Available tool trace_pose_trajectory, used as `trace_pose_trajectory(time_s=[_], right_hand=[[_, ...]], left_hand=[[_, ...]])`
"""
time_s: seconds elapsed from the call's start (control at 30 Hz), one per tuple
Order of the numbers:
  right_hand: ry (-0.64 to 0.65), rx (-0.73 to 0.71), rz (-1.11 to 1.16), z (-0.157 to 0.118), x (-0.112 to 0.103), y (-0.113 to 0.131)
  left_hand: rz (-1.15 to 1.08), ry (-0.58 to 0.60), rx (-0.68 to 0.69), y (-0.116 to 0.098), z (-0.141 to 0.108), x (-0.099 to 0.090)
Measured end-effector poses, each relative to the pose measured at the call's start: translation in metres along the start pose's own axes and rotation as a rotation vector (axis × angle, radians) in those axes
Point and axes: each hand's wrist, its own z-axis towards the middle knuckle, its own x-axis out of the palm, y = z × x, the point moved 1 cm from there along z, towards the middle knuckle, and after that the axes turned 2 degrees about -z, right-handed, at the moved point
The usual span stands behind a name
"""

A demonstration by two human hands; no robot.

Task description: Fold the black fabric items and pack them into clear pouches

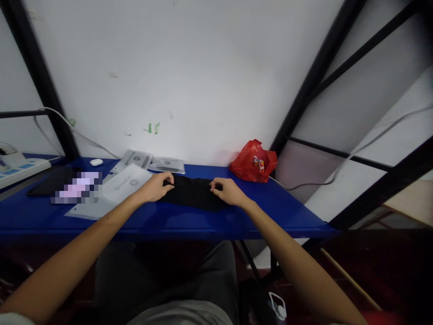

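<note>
A piece of black cloth (193, 194) lies folded low and wide on the blue desk, in front of my body. My left hand (158, 186) is at its left end, with thumb and fingers curled into a pinch on the fabric. At the opposite end, my right hand (229, 191) pinches the cloth near its upper right corner. The fabric between the two hands rests on the desk with slight creases. Its exact kind of garment or item cannot be made out.
Left of the cloth lie printed, frosted plastic bags (123, 184) and a blurred-out phone-like thing (77, 187). A white earbud case (96, 162) and a power strip (25, 173) are farther left. A red plastic bag (253, 162) stands at the back right, by a black post.
</note>
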Motion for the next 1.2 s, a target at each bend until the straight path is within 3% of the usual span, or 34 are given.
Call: trace_pose_trajectory(time_s=[0.27, 0.37, 0.43, 0.53, 0.57, 0.63, 0.73, 0.87, 1.0, 1.2], right_hand=[[0.125, 0.024, -0.188, -0.001, 0.014, -0.004], [0.12, 0.02, -0.17, -0.004, 0.008, 0.003], [0.146, 0.003, -0.055, -0.011, -0.005, 0.013], [0.364, 0.007, 0.174, -0.024, -0.024, 0.028], [0.368, 0.02, 0.201, -0.027, -0.028, 0.03], [0.248, 0.074, 0.102, -0.031, -0.028, 0.03], [0.055, 0.197, -0.266, -0.032, -0.01, 0.016], [0.259, 0.309, -0.405, -0.022, 0.027, -0.011], [0.258, 0.325, -0.358, -0.002, 0.045, -0.028], [0.116, 0.281, -0.248, 0.013, 0.057, -0.043]], left_hand=[[-0.019, -0.041, -0.009, 0.001, 0.0, 0.007], [-0.059, -0.02, -0.032, -0.001, -0.006, -0.001], [-0.161, 0.089, -0.05, -0.007, -0.012, -0.014], [-0.354, 0.429, -0.089, -0.015, -0.021, -0.029], [-0.372, 0.469, -0.106, -0.015, -0.023, -0.03], [-0.302, 0.391, -0.134, -0.012, -0.023, -0.022], [0.039, 0.191, -0.136, 0.003, -0.02, 0.011], [0.363, 0.276, -0.198, 0.026, -0.009, 0.053], [0.443, 0.272, -0.279, 0.041, 0.003, 0.056], [0.388, 0.189, -0.296, 0.053, 0.005, 0.054]])
